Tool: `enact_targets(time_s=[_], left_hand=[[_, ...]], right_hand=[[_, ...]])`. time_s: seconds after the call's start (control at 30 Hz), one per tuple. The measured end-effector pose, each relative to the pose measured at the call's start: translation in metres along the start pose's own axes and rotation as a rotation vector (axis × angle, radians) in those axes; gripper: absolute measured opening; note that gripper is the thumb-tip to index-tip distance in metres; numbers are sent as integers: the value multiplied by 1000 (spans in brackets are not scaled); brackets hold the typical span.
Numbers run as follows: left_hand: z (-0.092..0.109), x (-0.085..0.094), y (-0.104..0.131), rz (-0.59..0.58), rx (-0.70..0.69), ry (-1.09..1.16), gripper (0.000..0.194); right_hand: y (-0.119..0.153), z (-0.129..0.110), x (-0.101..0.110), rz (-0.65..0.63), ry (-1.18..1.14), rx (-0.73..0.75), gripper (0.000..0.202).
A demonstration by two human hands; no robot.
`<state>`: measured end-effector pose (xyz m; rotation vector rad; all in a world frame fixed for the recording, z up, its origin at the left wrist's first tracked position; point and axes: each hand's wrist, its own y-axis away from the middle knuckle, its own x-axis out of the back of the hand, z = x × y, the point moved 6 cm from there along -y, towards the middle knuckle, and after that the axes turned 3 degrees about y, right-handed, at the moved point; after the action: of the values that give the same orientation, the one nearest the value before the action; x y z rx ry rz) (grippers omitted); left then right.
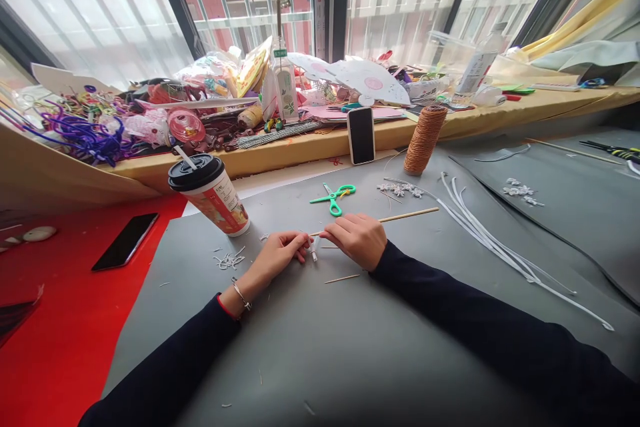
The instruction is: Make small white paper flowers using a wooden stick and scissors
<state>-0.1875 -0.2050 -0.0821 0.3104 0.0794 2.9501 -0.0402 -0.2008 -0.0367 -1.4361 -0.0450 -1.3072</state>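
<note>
A thin wooden stick [410, 215] runs through the closed fingers of my right hand [361, 240], its far end pointing right. Its near tip reaches my left hand [275, 255], whose thumb and fingers pinch a small white cord piece [313, 252] against it. The white piece hangs down between the two hands; how it joins the stick is hidden. A short thin stick [342, 278] lies on the grey mat just below. Green scissors [334, 199] rest, blades apart, beyond my hands. White cord scraps [230, 260] lie left of my left hand.
Behind stand a paper cup [215, 197], an upright phone [361, 136] and a brown twine spool [425, 140]. Long white cords [490, 243] and small knotted white pieces [403, 189] lie right. A dark phone [125, 242] lies left. Craft supplies crowd the windowsill [300, 150].
</note>
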Motion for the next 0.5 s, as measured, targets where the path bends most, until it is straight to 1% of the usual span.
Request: enact_targets(time_s=[0.1,0.27,0.4,0.5], left_hand=[[1,0,1,-14,-7,-34,34],[5,-2,2,-40,-16,-18,29],[7,-3,1,-61,-65,-22,28],[7,-3,1,-69,-92,-36,30]], right_hand=[[1,-1,-1,-9,-19,12,36],[1,-4,-5,-28,-52,18,36],[1,-5,-7,-29,-47,20,34],[2,-6,-9,-57,-97,18,29]])
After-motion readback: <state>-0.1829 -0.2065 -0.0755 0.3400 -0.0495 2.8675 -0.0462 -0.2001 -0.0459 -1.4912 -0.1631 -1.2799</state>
